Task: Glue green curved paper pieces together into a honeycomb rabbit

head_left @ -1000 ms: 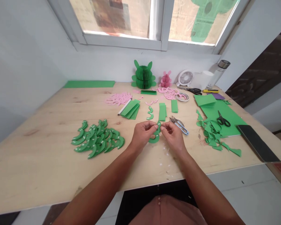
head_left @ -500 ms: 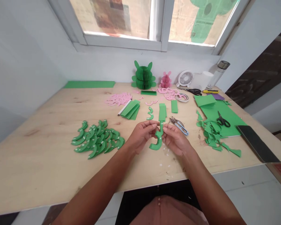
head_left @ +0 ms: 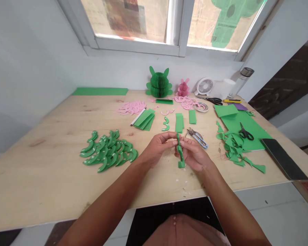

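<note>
From my remote seat, I see left hand [head_left: 157, 147] and right hand [head_left: 194, 153] pinching a wavy green paper cutout [head_left: 180, 150] (print on the tan window covering [head_left: 201, 27] unreadable).

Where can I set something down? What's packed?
Free: tabletop left of the green cutout pile, and between pile and front edge. Packed: right side (green scraps, black scissors, smartphone) and beyond the right hand (thread snips, green strips).

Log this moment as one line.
left hand: pinching curvy green paper piece | right hand: same piece | nearby: blue-handled metal snips
</note>
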`<action>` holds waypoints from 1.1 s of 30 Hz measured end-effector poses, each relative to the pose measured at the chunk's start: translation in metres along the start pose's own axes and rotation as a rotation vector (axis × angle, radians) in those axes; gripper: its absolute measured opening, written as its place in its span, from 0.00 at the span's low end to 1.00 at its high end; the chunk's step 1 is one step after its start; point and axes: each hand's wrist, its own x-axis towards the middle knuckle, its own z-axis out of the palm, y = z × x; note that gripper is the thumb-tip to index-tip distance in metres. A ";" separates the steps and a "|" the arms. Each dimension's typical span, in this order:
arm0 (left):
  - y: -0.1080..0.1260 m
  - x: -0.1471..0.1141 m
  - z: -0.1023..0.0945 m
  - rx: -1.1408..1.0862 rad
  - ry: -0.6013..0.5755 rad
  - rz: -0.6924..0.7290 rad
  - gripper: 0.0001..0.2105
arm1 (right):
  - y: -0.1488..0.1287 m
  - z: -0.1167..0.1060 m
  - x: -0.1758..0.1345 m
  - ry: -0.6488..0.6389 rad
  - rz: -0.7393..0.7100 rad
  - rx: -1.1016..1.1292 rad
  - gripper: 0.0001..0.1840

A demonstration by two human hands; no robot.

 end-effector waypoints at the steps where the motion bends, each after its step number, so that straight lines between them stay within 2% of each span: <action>1: -0.001 0.000 -0.001 -0.007 -0.009 0.000 0.09 | 0.000 0.000 0.000 -0.001 0.002 0.009 0.08; 10: -0.005 0.002 -0.003 -0.029 0.019 0.007 0.06 | 0.000 0.000 0.000 0.022 0.025 0.033 0.09; 17: -0.004 0.002 -0.001 -0.113 -0.011 -0.028 0.07 | 0.000 0.005 -0.001 0.079 -0.005 -0.033 0.11; 21: -0.003 0.003 -0.001 -0.134 0.068 -0.034 0.05 | 0.003 0.002 0.002 0.154 -0.096 -0.138 0.11; 29: -0.009 0.008 -0.005 -0.138 0.254 -0.078 0.08 | -0.002 -0.003 0.005 0.539 -0.432 -0.515 0.11; 33: -0.008 0.009 -0.005 -0.139 0.319 -0.080 0.09 | -0.005 -0.015 0.006 0.596 -0.544 -0.721 0.10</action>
